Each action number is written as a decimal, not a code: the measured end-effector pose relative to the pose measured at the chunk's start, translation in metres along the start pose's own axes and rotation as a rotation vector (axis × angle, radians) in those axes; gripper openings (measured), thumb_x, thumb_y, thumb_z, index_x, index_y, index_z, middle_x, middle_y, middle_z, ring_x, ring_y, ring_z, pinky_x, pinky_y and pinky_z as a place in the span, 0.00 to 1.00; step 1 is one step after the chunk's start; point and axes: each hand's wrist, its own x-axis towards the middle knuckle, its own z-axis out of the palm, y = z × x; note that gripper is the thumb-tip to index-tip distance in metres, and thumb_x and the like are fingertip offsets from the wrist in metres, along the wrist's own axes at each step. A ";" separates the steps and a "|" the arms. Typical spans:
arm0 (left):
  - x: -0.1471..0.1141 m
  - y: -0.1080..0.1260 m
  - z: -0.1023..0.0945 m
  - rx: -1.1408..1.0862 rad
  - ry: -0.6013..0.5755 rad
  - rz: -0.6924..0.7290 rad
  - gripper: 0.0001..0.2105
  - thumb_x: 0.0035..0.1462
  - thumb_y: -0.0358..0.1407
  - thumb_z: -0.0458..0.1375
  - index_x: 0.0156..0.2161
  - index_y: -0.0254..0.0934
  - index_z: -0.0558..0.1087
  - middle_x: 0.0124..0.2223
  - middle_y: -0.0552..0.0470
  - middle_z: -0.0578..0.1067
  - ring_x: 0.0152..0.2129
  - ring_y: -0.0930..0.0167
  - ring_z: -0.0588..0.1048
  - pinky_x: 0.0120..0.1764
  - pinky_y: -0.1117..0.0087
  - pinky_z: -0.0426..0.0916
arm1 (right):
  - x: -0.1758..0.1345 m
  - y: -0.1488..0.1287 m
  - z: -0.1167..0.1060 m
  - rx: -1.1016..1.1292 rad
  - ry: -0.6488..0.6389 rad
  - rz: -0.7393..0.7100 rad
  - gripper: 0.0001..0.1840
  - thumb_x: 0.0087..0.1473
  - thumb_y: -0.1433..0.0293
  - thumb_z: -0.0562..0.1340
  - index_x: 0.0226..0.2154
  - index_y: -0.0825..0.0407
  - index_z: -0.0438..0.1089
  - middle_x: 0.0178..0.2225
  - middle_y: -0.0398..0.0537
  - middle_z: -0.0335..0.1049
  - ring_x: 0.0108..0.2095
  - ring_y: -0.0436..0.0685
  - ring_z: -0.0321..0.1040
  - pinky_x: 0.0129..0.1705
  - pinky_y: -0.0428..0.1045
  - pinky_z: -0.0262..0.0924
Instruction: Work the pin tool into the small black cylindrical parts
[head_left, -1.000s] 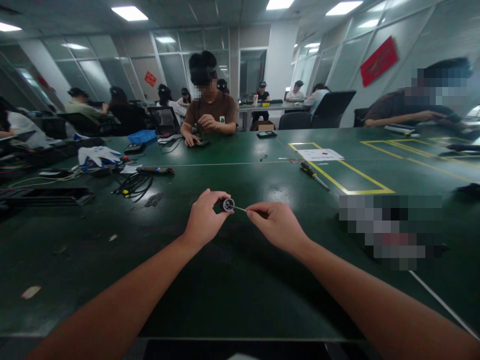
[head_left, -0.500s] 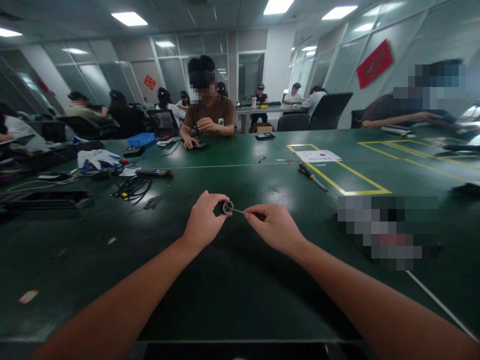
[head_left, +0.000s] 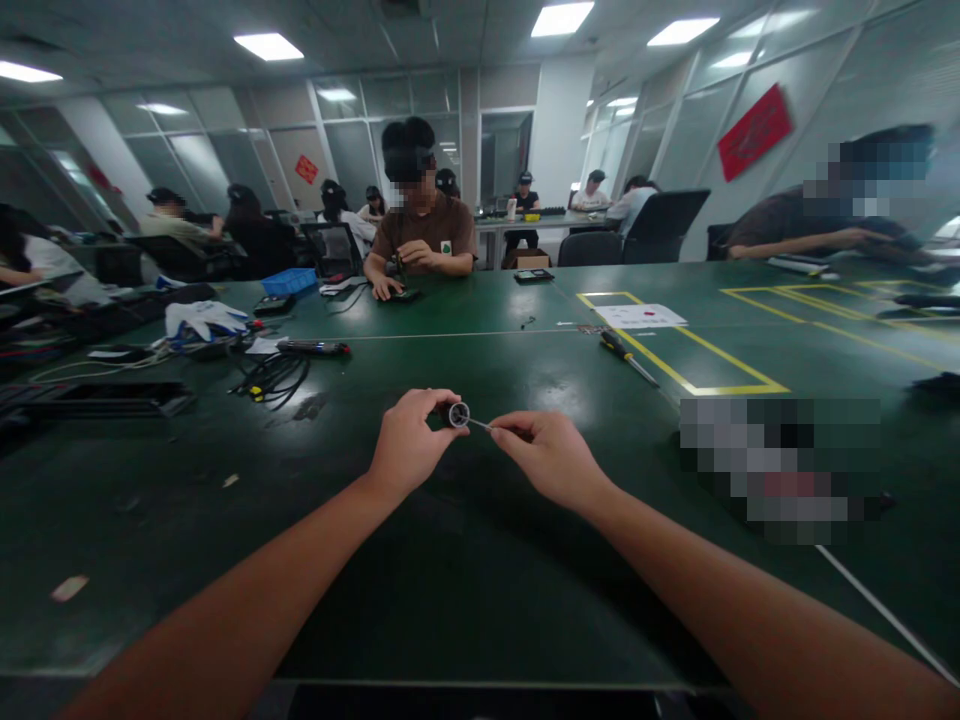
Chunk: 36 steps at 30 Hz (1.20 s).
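Observation:
My left hand (head_left: 412,435) is closed on a small round part (head_left: 459,414), dark on the outside with a pale ring-shaped rim. Its open end faces me, and the inside is too small to make out. Between the fingertips of my right hand (head_left: 544,450) is a thin metal rod (head_left: 478,424), pinched at its right end. The rod's left tip reaches the rim of the round part; I cannot tell how far in it goes. Both hands are raised over the green table (head_left: 480,600).
A screwdriver (head_left: 628,358) lies by a white sheet (head_left: 641,316) and yellow tape lines. On the left are black cables (head_left: 274,380), white-blue gloves (head_left: 204,322) and a blue tray (head_left: 289,282). Across the table sits a person (head_left: 420,225). A blurred-out object (head_left: 780,470) is at right.
The whole view has shifted slightly right and down. Both hands keep their hold on the round part and the rod, with hardly any movement between them.

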 end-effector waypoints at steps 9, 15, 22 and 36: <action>0.002 -0.005 0.002 0.023 0.038 0.022 0.16 0.50 0.28 0.71 0.44 0.41 0.77 0.43 0.52 0.81 0.43 0.64 0.79 0.59 0.53 0.68 | 0.007 0.007 -0.003 0.078 -0.017 0.041 0.13 0.57 0.64 0.63 0.37 0.52 0.83 0.28 0.44 0.78 0.26 0.52 0.66 0.31 0.49 0.57; 0.000 -0.002 0.001 0.032 0.016 0.057 0.15 0.51 0.28 0.70 0.43 0.42 0.76 0.43 0.52 0.80 0.42 0.64 0.78 0.55 0.54 0.70 | 0.002 0.001 -0.003 -0.034 -0.001 0.014 0.14 0.60 0.65 0.61 0.37 0.51 0.83 0.29 0.44 0.79 0.28 0.54 0.70 0.34 0.49 0.60; 0.001 -0.001 0.002 0.064 -0.001 0.146 0.14 0.52 0.27 0.69 0.43 0.42 0.75 0.43 0.53 0.81 0.44 0.65 0.78 0.62 0.51 0.65 | 0.000 0.000 0.001 -0.065 0.006 0.002 0.15 0.60 0.64 0.60 0.36 0.51 0.82 0.26 0.44 0.77 0.26 0.53 0.68 0.32 0.49 0.58; 0.001 -0.001 0.003 0.016 0.058 0.037 0.15 0.51 0.27 0.69 0.43 0.41 0.75 0.43 0.52 0.80 0.44 0.63 0.77 0.57 0.53 0.68 | 0.006 0.009 0.001 0.119 0.002 0.026 0.15 0.58 0.62 0.62 0.37 0.51 0.82 0.27 0.43 0.76 0.26 0.52 0.65 0.29 0.48 0.55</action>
